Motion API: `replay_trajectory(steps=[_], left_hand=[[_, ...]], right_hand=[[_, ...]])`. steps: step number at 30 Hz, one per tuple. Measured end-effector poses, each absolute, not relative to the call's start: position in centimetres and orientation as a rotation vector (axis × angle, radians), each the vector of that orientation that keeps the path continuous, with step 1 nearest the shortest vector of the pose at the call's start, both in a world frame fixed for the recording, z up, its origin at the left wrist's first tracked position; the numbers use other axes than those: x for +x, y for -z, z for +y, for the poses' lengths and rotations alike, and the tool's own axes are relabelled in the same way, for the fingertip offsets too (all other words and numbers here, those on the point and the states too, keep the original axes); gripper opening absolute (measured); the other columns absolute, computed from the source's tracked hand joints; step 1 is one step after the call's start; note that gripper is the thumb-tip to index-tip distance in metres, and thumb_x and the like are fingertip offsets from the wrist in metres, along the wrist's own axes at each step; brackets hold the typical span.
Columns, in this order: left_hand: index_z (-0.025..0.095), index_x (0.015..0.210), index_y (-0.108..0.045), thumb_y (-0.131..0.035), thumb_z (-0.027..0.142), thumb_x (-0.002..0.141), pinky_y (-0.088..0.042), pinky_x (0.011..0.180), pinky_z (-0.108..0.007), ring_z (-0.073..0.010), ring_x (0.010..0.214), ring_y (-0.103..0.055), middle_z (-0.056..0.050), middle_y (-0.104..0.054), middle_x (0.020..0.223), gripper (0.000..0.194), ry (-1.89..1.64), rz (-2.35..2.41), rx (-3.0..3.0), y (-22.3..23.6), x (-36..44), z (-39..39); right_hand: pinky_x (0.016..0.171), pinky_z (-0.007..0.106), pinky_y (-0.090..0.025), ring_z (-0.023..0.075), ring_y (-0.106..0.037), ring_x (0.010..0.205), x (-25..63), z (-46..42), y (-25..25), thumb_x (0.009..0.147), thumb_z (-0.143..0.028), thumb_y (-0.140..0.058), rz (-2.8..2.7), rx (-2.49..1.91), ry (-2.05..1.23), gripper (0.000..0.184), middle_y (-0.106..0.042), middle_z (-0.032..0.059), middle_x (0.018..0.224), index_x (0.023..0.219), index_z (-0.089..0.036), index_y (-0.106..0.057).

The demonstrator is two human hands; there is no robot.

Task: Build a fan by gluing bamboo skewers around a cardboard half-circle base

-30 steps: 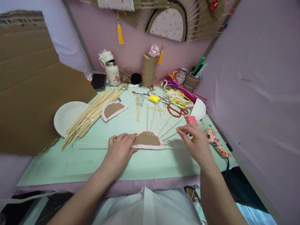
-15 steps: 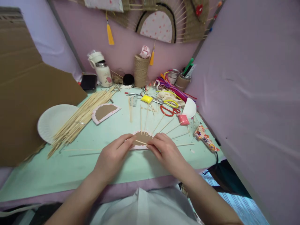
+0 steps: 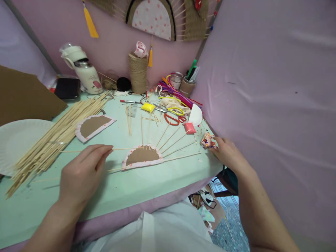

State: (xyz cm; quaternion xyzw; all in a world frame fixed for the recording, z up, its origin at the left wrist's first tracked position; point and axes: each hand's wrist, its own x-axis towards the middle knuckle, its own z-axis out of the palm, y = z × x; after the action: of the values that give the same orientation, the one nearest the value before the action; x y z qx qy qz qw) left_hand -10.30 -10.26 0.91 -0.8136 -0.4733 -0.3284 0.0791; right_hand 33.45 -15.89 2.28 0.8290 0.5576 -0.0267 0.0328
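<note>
Cardboard half-disc [image 3: 143,156]: lay flat mid-table, pale spotted cloth round its rim; thin sticks [image 3: 183,156] fanned out from it.
Left hand [image 3: 82,171]: fingertips pinched together on a slim stick [image 3: 126,149], its tip over the half-disc's upper rim; contact unclear.
Right hand [image 3: 228,152]: fingers touched a patterned glue gun [image 3: 207,140] near the table's right edge; could not tell how closed.
Second half-disc [image 3: 94,126]: lay beyond the left hand, beside the stick bundle [image 3: 67,126].
Pink packet [image 3: 189,128]: near the glue gun.
</note>
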Motion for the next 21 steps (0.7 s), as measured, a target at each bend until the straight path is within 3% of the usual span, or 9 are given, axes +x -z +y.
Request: replay_trajectory(steps=[4,9,15,21], left_hand=[[0.021,0.1,-0.066,-0.054,0.02,0.095,-0.048,0.07,-0.023,-0.015,0.089,-0.068,-0.001,-0.074,0.1,0.014,0.97,-1.453,-2.394,-1.3,-10.8,-9.6],[0.018,0.096,-0.068,-0.053,0.016,0.094,-0.049,0.07,-0.022,-0.0135,0.085,-0.068,-0.002,-0.074,0.096,0.015,1.008,-1.407,-2.372,-1.4,-10.9,-9.4],[0.017,0.091,-0.07,-0.047,0.012,0.095,-0.048,0.065,-0.021,-0.0129,0.08,-0.068,-0.002,-0.074,0.092,0.023,1.039,-1.412,-2.367,-0.8,-11.2,-9.4],[0.017,0.093,-0.069,-0.049,0.016,0.094,-0.048,0.068,-0.023,-0.0144,0.083,-0.068,-0.002,-0.074,0.094,0.02,1.047,-1.408,-2.367,-0.1,-11.5,-9.1]], right_hand=[[0.095,0.041,-0.044,0.0342,-0.057,0.116,35.5,-16.2,0.1,0.087,-0.04,-0.06,1.675,2.59,0.224,0.067,-0.058,0.0218,0.126,0.145,-0.012,-0.041],[0.09,0.038,-0.047,0.0301,-0.061,0.107,36.4,-15.8,1.9,0.087,-0.037,-0.058,1.724,2.712,0.28,0.066,-0.062,0.0206,0.119,0.143,-0.007,-0.04],[0.086,0.045,-0.047,0.0341,-0.061,0.099,36.2,-16.7,2.4,0.089,-0.032,-0.052,1.877,2.598,-0.279,0.054,-0.063,0.0232,0.112,0.136,-0.005,-0.046],[0.074,0.044,-0.046,0.032,-0.057,0.082,35.7,-17.8,0.8,0.091,-0.035,-0.047,1.744,2.583,-0.594,0.05,-0.06,0.0209,0.092,0.127,-0.001,-0.051]])
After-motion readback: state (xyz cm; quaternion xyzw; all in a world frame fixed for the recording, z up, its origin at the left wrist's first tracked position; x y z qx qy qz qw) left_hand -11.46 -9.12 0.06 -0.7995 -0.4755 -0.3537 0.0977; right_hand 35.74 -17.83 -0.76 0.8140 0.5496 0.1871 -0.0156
